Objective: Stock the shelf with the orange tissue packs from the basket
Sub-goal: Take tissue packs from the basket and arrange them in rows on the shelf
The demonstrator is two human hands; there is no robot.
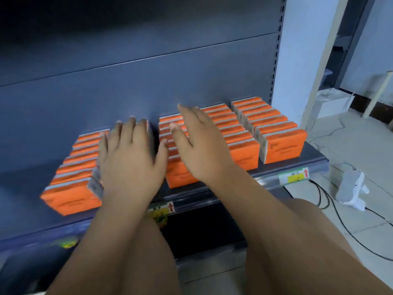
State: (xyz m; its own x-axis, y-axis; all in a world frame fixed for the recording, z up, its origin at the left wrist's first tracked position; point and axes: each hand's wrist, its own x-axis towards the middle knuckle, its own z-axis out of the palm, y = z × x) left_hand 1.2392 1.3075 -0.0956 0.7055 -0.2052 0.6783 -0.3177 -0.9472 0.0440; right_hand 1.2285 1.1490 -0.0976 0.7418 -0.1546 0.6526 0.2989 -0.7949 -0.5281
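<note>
Orange tissue packs: flat rectangular packs, bright orange broad faces, pale grey strip along each top edge, dark print on the front face too blurred to read. They stand on edge on the dark blue shelf, filed one behind another.

Three rows are plain: left row at 9 o'clock, middle row at centre, right row at 3 o'clock beside the shelf's upright. More packs lie under your left hand, mostly hidden.

Your left hand lies palm down, fingers straight and spread, pointing to 12 o'clock, over the packs between the left and middle rows. Your right hand is also palm down, fingers straight and together, angled toward 11 o'clock over the middle row's tops. Neither hand grips anything; both are flat and wide. Motion blur hides whether they press or only hover.

Each pack's long axis runs across the shelf, roughly 8 to 2 o'clock, broad orange face toward you. The rows run front to back, toward 1 o'clock.

Yellow price labels sit on the shelf's front rail. Black cables trail on the floor at 4 o'clock.
</note>
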